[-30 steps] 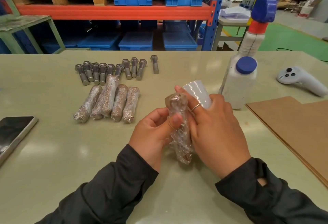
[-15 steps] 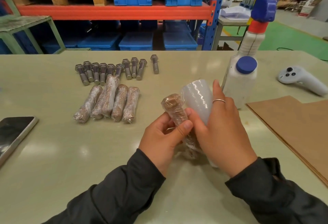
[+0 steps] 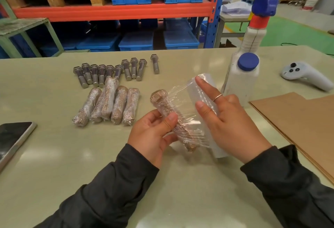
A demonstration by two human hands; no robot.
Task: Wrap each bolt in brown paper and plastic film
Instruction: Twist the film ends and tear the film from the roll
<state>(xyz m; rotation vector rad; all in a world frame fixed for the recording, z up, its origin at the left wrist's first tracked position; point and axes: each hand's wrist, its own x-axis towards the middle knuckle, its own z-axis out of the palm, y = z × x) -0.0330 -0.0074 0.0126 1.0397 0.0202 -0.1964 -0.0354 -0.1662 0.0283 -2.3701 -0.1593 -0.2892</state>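
Left hand [image 3: 153, 133] is gripping the paper-wrapped bolt [image 3: 171, 119] above the near middle of the table [image 3: 54, 155], thumb on top. Right hand [image 3: 229, 124] is curled around the film roll [image 3: 207, 101], with film stretched across to the bolt. White bottle [image 3: 242, 81] with blue cap on stands toward the far right edge; can't tell what's in it.

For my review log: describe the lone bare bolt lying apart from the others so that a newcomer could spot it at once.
Start at the green table and find the row of bare bolts along its far side, beyond the wrapped bundles. The lone bolt is the rightmost one, head pointing away. Unlike the rest, which lie packed side by side, it lies alone with a clear gap beside it.
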